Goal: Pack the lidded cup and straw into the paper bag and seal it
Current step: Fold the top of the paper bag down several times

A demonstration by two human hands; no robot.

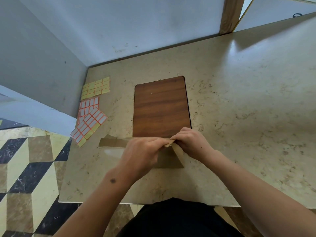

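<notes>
Beige marble-look table set into corner of pale grey walls; wood post seen at back; floor tiled w/ cube pattern.

The bag is plain kraft brown. At its twelve o'clock the board shows dark reddish wood grain. The counter is beige, veined like marble. At ten o'clock, label sheets are white and yellow with orange-red borders. The floor at eight o'clock has black, tan and cream cubes.
</notes>
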